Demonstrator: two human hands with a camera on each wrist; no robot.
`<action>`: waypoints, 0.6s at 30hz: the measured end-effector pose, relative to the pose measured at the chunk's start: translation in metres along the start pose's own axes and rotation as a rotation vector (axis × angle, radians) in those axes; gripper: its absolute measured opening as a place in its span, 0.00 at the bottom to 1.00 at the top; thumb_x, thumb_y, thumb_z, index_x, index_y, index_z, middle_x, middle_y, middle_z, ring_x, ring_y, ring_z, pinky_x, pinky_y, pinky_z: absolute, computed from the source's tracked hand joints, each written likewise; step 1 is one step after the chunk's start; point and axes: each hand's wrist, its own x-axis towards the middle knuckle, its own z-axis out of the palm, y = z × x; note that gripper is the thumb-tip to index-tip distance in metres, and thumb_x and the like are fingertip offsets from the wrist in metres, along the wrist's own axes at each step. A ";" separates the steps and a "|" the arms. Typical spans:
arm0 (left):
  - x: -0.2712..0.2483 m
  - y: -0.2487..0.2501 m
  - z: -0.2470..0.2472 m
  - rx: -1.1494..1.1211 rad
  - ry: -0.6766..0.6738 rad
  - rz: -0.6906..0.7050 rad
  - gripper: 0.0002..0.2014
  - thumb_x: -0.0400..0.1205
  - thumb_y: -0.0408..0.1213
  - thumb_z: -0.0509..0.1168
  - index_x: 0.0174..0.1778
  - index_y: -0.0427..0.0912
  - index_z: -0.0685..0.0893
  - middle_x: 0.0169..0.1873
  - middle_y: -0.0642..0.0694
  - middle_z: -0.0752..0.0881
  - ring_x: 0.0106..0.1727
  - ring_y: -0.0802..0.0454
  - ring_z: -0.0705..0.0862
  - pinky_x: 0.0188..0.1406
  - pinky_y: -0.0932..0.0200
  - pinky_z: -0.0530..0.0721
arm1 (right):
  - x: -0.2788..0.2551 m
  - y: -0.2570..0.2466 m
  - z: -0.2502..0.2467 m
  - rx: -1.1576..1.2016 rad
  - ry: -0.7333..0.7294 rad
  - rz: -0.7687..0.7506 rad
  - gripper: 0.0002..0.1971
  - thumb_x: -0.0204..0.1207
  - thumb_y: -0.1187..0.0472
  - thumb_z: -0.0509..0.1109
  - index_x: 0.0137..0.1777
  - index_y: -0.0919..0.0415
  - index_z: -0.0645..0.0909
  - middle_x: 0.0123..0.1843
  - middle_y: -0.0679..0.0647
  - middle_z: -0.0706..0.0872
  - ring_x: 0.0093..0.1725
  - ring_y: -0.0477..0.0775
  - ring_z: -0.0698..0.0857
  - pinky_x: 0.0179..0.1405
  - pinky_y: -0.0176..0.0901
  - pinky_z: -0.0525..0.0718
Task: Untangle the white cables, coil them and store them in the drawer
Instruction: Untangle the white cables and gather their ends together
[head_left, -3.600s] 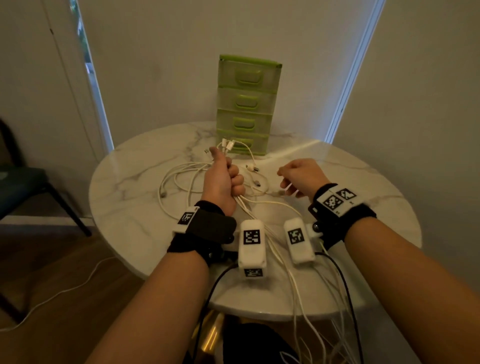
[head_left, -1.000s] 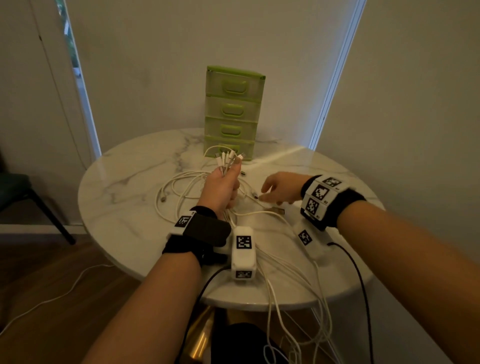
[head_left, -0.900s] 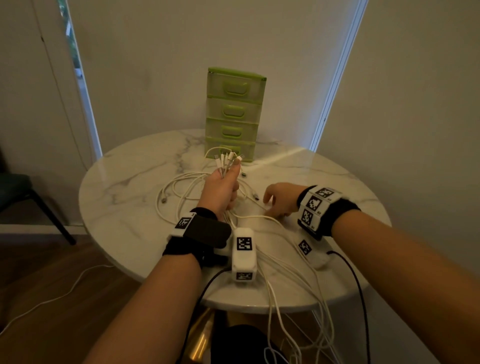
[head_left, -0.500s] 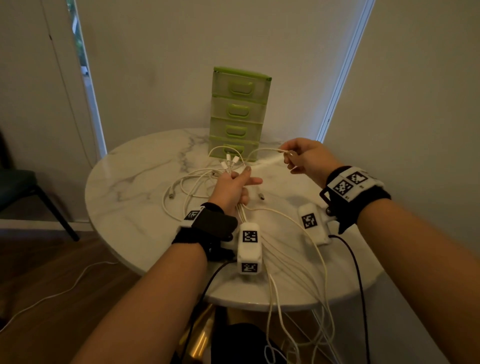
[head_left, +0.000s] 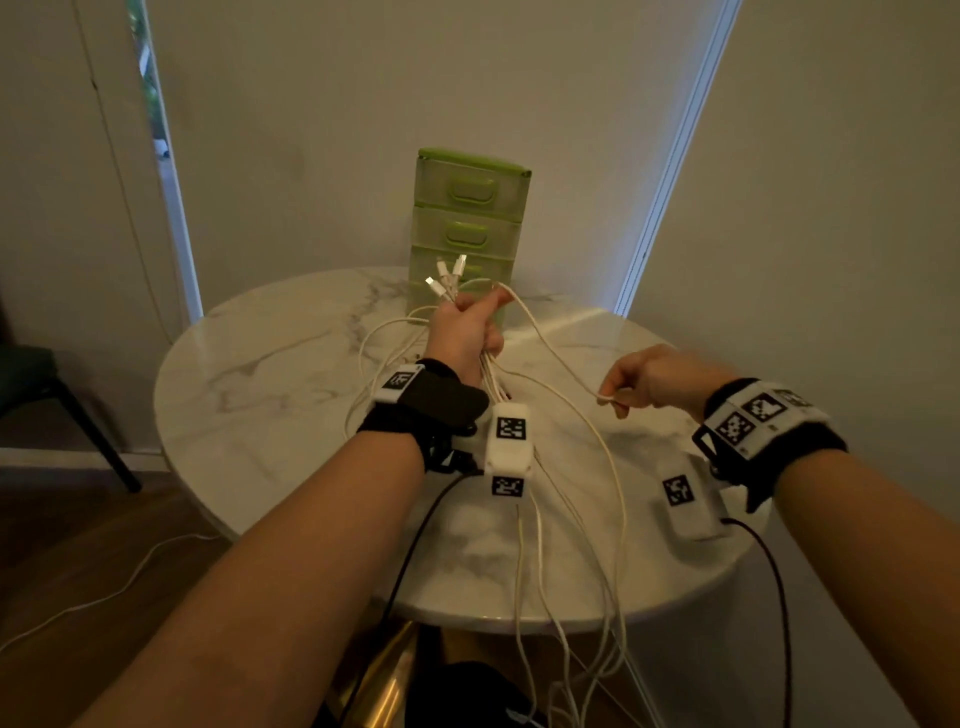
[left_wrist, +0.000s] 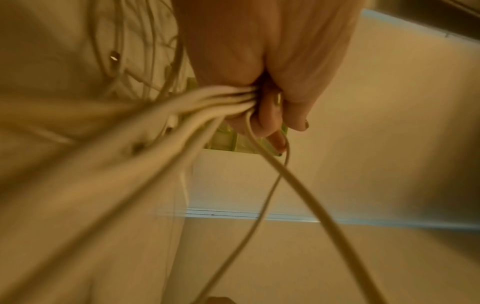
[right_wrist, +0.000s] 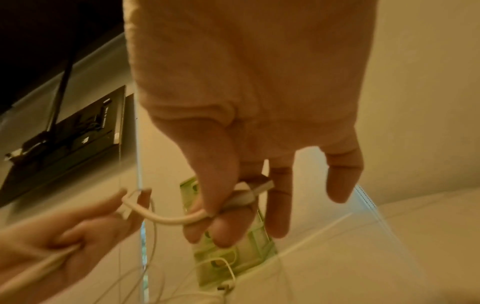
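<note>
In the head view my left hand (head_left: 467, 325) is raised above the round marble table (head_left: 270, 395). It grips a bundle of white cables (head_left: 488, 371), and their plugs (head_left: 448, 275) stick up above the fist. The left wrist view shows the fingers (left_wrist: 272, 115) curled round the cable bundle (left_wrist: 221, 98). My right hand (head_left: 618, 395) is lower and to the right, pinching one cable's end. Its thumb and forefinger hold the USB plug (right_wrist: 249, 195), and that cable (head_left: 550, 348) runs up to my left thumb. The green drawer unit (head_left: 470, 218) stands behind, drawers closed.
Loose cable loops (head_left: 371, 343) lie left of my left hand, and several strands (head_left: 571, 597) hang over the table's near edge. A dark chair (head_left: 36, 374) stands at the left. A white cord (head_left: 104, 587) trails across the wooden floor.
My right hand came down from near the drawer unit, to the right and toward me, drawing one cable's end out. My left hand rose with the bundle.
</note>
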 end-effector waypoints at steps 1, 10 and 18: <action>0.001 0.002 0.004 -0.004 0.011 0.011 0.06 0.82 0.26 0.62 0.45 0.38 0.72 0.36 0.43 0.84 0.12 0.63 0.65 0.10 0.69 0.65 | 0.001 0.000 0.003 -0.082 -0.024 0.022 0.12 0.73 0.76 0.63 0.44 0.65 0.87 0.27 0.40 0.85 0.37 0.40 0.81 0.35 0.29 0.74; 0.011 0.031 0.000 0.041 0.001 0.079 0.13 0.87 0.26 0.52 0.37 0.41 0.66 0.41 0.38 0.86 0.11 0.63 0.62 0.10 0.70 0.63 | 0.007 0.044 0.004 -0.462 -0.038 0.396 0.12 0.76 0.64 0.64 0.35 0.63 0.86 0.44 0.57 0.88 0.57 0.61 0.85 0.54 0.46 0.81; -0.008 0.016 0.017 0.212 -0.133 0.068 0.16 0.86 0.25 0.52 0.33 0.45 0.62 0.56 0.34 0.85 0.10 0.64 0.59 0.08 0.70 0.60 | 0.010 -0.063 0.021 0.565 0.142 -0.134 0.18 0.83 0.60 0.58 0.67 0.70 0.77 0.62 0.67 0.84 0.60 0.63 0.83 0.43 0.36 0.75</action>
